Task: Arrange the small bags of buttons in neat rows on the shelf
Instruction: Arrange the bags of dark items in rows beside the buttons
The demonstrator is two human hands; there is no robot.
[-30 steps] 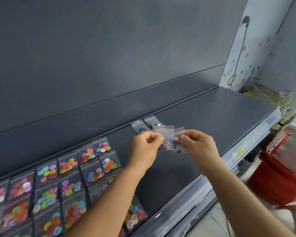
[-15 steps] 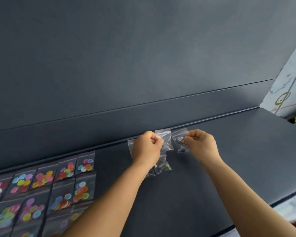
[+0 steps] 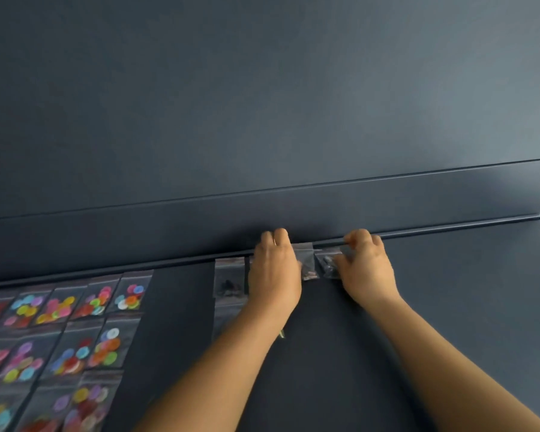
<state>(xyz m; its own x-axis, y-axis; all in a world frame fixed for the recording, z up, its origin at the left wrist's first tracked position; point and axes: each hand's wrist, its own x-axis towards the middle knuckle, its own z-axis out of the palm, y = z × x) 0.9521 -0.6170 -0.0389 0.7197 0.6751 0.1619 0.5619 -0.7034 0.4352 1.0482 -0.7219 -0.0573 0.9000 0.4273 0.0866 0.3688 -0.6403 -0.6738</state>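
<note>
Dark grey shelf, back ledge. Left hand flat, pressing dark-button bag; right hand pinching neighbouring bag. Colourful button bags in rows, far left.

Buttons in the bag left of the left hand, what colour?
Dark, blackish buttons in that bag; head view, slightly blurred.

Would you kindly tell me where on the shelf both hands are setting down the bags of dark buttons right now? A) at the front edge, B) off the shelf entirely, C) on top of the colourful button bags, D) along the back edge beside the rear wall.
D: the left hand and right hand rest on dark-button bags lined up where the shelf meets its rear wall.
</note>
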